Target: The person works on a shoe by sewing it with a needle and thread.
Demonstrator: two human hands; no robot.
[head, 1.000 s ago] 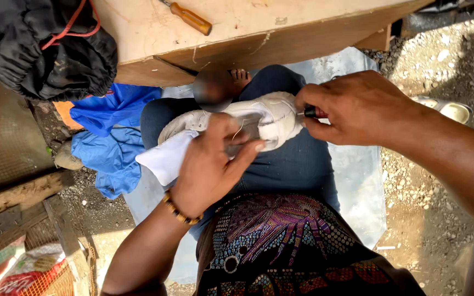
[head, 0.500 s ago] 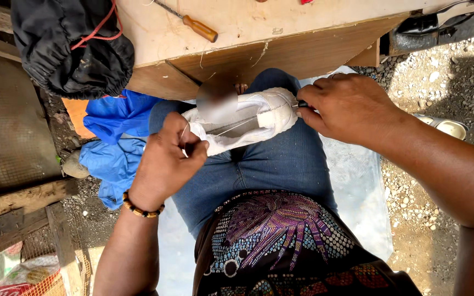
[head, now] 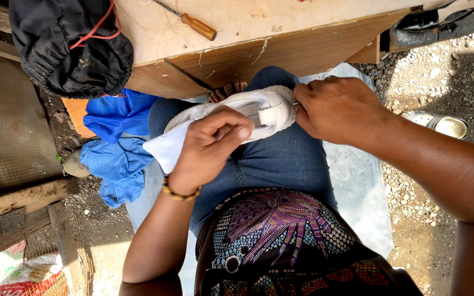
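L hand [head: 209,148] has slid right along the white shoe [head: 259,107]; both hands grip it, R hand [head: 338,109] at its end. Red-and-white package [head: 26,277] bottom-left; screwdriver [head: 196,24] on bench [head: 259,44].

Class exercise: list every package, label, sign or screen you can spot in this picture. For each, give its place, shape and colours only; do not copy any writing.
Printed packet: bottom left corner, on the ground beside the wire mesh; crumpled bag, red and white with some yellow and green.
Small pale sticker: on the wooden board at the top, right of the screwdriver; tiny rectangle, too small to read.
No signs or screens are in view.
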